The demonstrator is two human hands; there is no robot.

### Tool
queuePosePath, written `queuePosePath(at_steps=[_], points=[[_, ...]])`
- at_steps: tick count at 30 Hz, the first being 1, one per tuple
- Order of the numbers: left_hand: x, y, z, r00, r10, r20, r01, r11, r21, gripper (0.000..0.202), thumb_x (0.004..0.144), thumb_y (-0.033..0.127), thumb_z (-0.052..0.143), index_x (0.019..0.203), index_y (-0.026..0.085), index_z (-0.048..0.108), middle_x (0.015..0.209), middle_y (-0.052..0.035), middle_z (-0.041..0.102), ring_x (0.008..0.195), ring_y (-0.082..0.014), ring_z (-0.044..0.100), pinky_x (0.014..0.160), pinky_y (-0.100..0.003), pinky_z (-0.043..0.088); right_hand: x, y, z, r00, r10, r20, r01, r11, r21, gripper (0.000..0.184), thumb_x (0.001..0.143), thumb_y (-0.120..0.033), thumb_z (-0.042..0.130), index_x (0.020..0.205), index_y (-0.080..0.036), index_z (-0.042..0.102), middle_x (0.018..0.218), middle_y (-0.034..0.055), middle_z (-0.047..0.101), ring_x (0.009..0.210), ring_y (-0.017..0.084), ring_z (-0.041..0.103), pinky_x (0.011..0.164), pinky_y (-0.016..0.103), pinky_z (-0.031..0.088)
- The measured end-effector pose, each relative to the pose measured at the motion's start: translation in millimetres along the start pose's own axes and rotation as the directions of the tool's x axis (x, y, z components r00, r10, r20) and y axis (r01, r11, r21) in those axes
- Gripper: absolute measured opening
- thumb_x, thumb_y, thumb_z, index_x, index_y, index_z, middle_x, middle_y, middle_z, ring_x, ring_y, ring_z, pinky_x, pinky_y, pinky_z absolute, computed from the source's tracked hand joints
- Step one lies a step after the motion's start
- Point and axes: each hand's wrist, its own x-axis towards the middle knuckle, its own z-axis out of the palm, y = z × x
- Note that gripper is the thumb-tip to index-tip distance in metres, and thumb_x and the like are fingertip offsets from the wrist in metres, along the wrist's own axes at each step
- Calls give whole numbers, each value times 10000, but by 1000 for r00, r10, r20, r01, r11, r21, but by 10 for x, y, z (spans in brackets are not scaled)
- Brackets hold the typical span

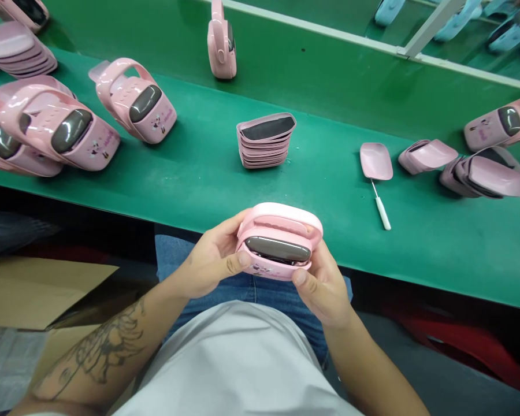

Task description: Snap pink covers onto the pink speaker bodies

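I hold a pink handheld device (281,231) with a carry handle and a dark glossy lens panel, just off the near edge of the green belt (329,173). My left hand (212,260) grips its left end, thumb pressed beside the dark panel. My right hand (325,286) cups its right end from below, thumb on the lower front edge. Both hands are closed around it. Straight ahead on the belt stands a stack of pink-rimmed dark lens covers (265,140).
Several finished pink devices (138,104) lie at the left, one (222,43) stands farther back. A pink cover (375,160) and a small white-handled tool (381,209) lie to the right, with more covers (485,170) beyond. A cardboard box (34,289) sits lower left.
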Motion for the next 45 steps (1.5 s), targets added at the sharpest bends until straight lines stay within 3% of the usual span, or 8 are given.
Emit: queuePosePath(at_steps=[8, 14, 19, 25, 29, 33, 39, 45], points=[[-61, -23, 37, 985, -97, -145, 85, 993, -85, 738, 785, 325, 952, 1465, 207, 693, 1471, -165, 701, 1373, -380, 653, 1075, -434, 592, -28, 39, -107, 998, 55, -38, -54, 998, 35, 733, 873, -513, 834, 1506, -319, 519, 1541, 97, 647, 1413, 361, 632, 1166, 579, 542], [-131, 73, 90, 973, 18, -232, 61, 942, 330, 777, 733, 272, 990, 1455, 322, 709, 1487, -83, 706, 1362, -337, 666, 1154, -439, 550, -113, 23, -197, 984, 38, -173, -93, 942, -322, 909, 870, -530, 865, 1612, -350, 371, 1729, 118, 421, 1524, 347, 524, 1215, 563, 502], [-30, 177, 142, 976, 128, -177, 4, 799, 601, 830, 692, 376, 1015, 1453, 286, 696, 1477, -113, 701, 1355, -353, 661, 1177, -463, 535, -48, -157, -219, 923, -381, -54, 183, 559, -809, 949, 834, -512, 902, 1623, -338, 404, 1630, 134, 489, 1509, 386, 487, 1248, 632, 423], [170, 129, 146, 971, 232, -59, -120, 687, 717, 764, 664, 465, 1021, 1360, 276, 770, 1470, -127, 677, 1359, -354, 649, 1165, -469, 544, 36, -430, -279, 900, -380, 213, 335, 292, -896, 606, 902, -323, 840, 1428, -273, 544, 1260, 99, 667, 1145, 304, 647, 996, 487, 568], [251, 58, 127, 977, 211, 20, -162, 684, 712, 867, 710, 495, 990, 1496, 308, 675, 1505, -127, 634, 1399, -373, 601, 1207, -503, 495, 61, -567, -339, 948, -267, 173, 258, 329, -908, 460, 871, -333, 856, 1233, -268, 580, 1122, 62, 662, 998, 263, 645, 880, 413, 558], [308, -69, 69, 995, 101, 7, -87, 815, 573, 989, 753, 478, 962, 1617, 279, 523, 1611, -161, 565, 1481, -419, 529, 1274, -554, 400, 73, -667, -411, 989, -144, 16, 69, 371, -926, 443, 823, -435, 884, 1105, -267, 586, 1020, 24, 654, 873, 224, 622, 748, 351, 522], [410, -262, 60, 986, 145, 85, -168, 875, 454, 858, 800, 413, 923, 1568, 263, 571, 1576, -160, 597, 1416, -406, 591, 1243, -535, 430, 30, -697, -491, 983, -48, -175, -139, 415, -899, 456, 766, -442, 914, 1021, -273, 576, 926, -20, 635, 765, 182, 581, 665, 310, 472], [422, -237, 154, 986, 167, 11, -158, 914, 373, 755, 802, 391, 929, 1499, 257, 671, 1546, -147, 642, 1413, -375, 603, 1238, -494, 451, 46, -738, -466, 985, 9, -170, -151, 504, -850, 475, 733, -407, 948, 993, -268, 575, 903, -36, 628, 775, 166, 587, 670, 288, 458]])
